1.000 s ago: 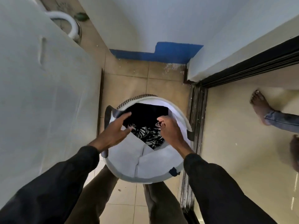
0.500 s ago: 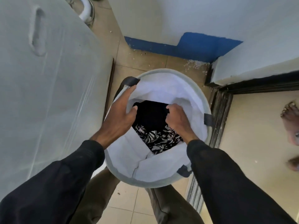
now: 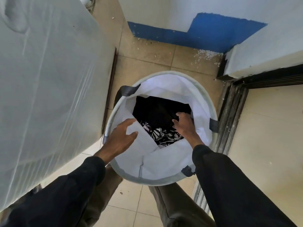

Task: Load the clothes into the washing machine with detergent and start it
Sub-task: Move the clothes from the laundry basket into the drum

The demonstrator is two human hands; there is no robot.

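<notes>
Off the liner (image 3: 172, 86) now, the left hand (image 3: 121, 136) hovers open, fingers spread. The right hand (image 3: 184, 126) has dipped deeper, fingers curling into the clothes (image 3: 157, 110). These lie in the laundry basket (image 3: 147, 180) on the floor (image 3: 147, 54), right of the plastic-wrapped washing machine (image 3: 49, 79). Lifting them out looks next.

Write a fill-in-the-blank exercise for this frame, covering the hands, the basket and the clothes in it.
1. The right hand reaches into the laundry basket, and its grip closes on the plain garment, whose colour is ____.
2. The hand with spread fingers over the white liner is the person's ____ one.
3. The leaf-patterned cloth is printed in black and ____.
4. The plastic-covered washing machine stands on the person's ____ side.

Missing words: black; left; white; left
</notes>
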